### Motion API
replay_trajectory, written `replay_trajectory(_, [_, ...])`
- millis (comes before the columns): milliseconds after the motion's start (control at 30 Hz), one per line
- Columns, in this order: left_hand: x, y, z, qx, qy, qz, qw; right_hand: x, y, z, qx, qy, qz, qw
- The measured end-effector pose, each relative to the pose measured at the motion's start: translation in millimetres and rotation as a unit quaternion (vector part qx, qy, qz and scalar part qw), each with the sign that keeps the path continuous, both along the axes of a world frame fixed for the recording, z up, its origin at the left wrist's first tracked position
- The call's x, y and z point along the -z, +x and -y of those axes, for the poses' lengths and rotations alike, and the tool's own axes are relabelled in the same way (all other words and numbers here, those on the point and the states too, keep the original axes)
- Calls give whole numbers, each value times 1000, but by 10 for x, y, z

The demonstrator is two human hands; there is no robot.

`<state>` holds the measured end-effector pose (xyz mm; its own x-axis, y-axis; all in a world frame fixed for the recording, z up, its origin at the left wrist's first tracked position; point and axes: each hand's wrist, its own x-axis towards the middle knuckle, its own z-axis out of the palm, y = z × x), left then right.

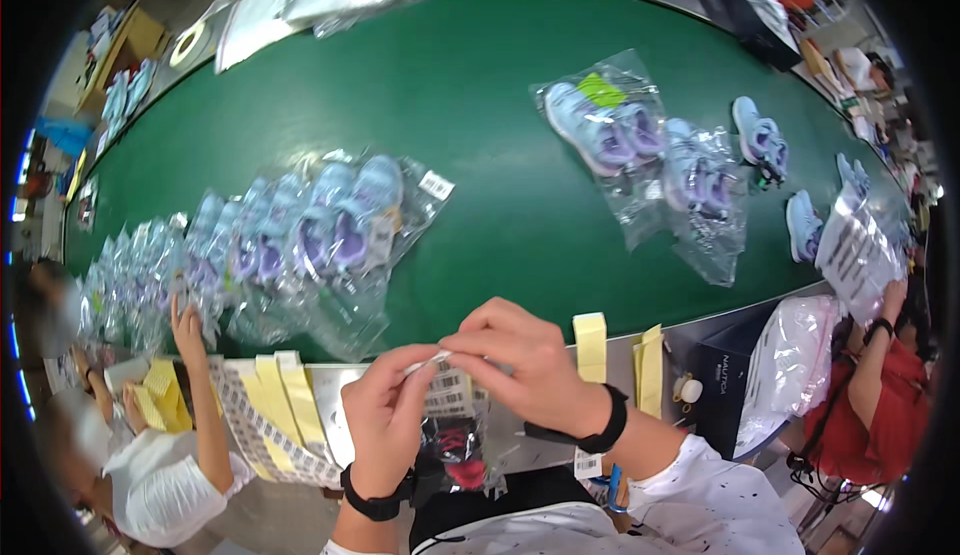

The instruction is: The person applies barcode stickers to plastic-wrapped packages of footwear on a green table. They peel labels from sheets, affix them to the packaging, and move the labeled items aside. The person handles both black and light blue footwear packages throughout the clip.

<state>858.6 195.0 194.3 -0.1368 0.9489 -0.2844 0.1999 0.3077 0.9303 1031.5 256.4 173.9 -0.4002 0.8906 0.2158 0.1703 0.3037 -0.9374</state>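
Over the near edge of the table, my left hand [385, 410] and my right hand [525, 370] meet, fingers closed in a pinch. Between their fingertips is a small white piece [440, 358], perhaps a label; its other face is hidden. Just below my fingers shows a barcode label sheet [450, 397]; whether it joins the white piece I cannot tell. Under that lies a clear bag with something black and red [462, 455]. Ahead to the left, light-blue and lilac shoes in clear bags [345, 220] stand in a long row, the nearest bag bearing a white barcode sticker [436, 185].
More bagged shoes [600, 130] lie on the green table [470, 85] ahead right, with unbagged shoes [757, 140] beyond. Yellow label strips [590, 347] hang at the near edge. A co-worker's hand [187, 327] touches the row at left; a red-clothed co-worker [880, 405] handles a bag at right.
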Motion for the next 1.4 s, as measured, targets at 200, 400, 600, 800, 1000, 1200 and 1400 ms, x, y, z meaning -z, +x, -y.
replay_trajectory(200, [55,187,-187,3,-27,43,999,111,177,-9,67,83,22,994])
replay_trajectory(400, [124,270,-360,-33,-50,179,982,-8,349,-228,104,116,3,988])
replay_trajectory(600, [224,81,-447,9,-93,226,970,710,1784,-2079,328,74,115,935])
replay_trajectory(800, [330,-126,-406,1,-124,313,942,1618,1910,-2185,309,-78,182,930])
replay_trajectory(1000, [349,-302,-616,20,-159,318,935,1441,550,-1552,255,-187,76,946])
replay_trajectory(1200, [500,-467,-752,42,-131,303,943,783,816,-2464,343,-42,55,937])
replay_trajectory(1400, [624,-580,-724,16,-145,303,942,768,255,-2343,185,-21,171,968])
